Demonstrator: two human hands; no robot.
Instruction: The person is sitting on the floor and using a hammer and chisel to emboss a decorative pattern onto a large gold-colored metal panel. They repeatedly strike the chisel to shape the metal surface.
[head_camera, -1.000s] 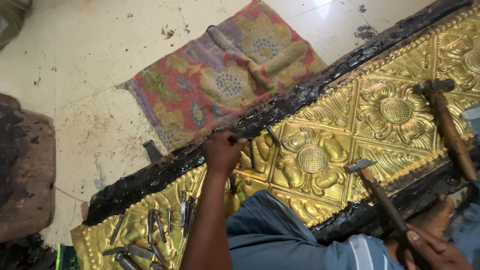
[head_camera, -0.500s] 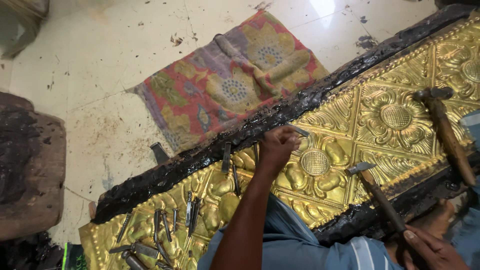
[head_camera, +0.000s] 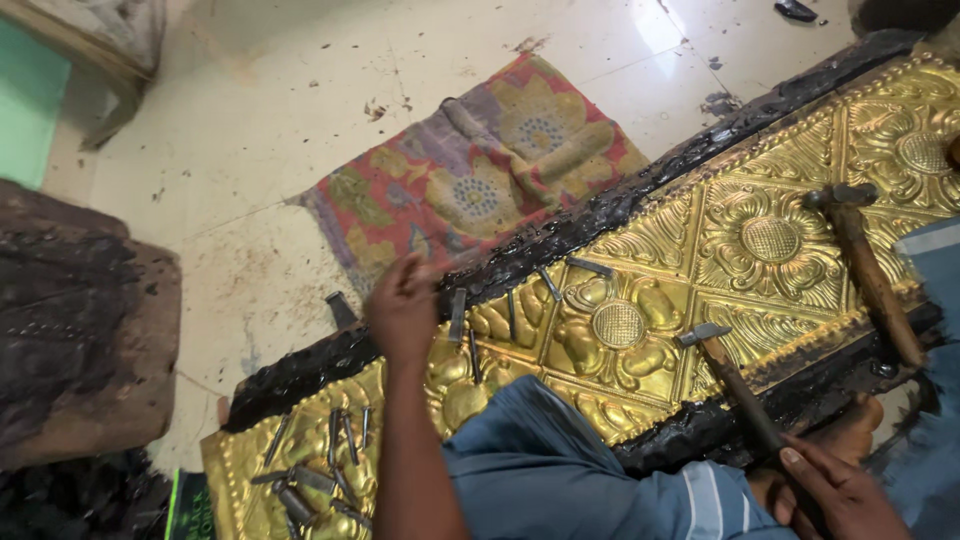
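Observation:
A gold embossed metal sheet (head_camera: 770, 240) with flower patterns lies on a black pitch-covered board (head_camera: 600, 215). My left hand (head_camera: 403, 312) rests at the sheet's upper edge, blurred, right beside a steel punch (head_camera: 457, 315). Several more punches (head_camera: 548, 284) lie loose on the sheet just right of it. Whether the fingers grip anything is unclear. At the lower right, my right hand (head_camera: 838, 492) holds the wooden handle of a small hammer (head_camera: 735, 385), whose metal head rests near a round flower medallion (head_camera: 618, 323).
A second wooden-handled hammer (head_camera: 868, 270) lies on the sheet at right. A cluster of punches (head_camera: 320, 462) sits on the sheet's lower left end. A floral cloth (head_camera: 480, 185) lies on the pale floor behind. A dark pitch-stained block (head_camera: 85, 320) stands left. My blue-clad knee (head_camera: 540, 470) overlaps the board.
My left hand reached right toward the medallion half a second ago, then pulled back left along the sheet's upper edge. Loose punches now lie where it was. The hammer hand stays put.

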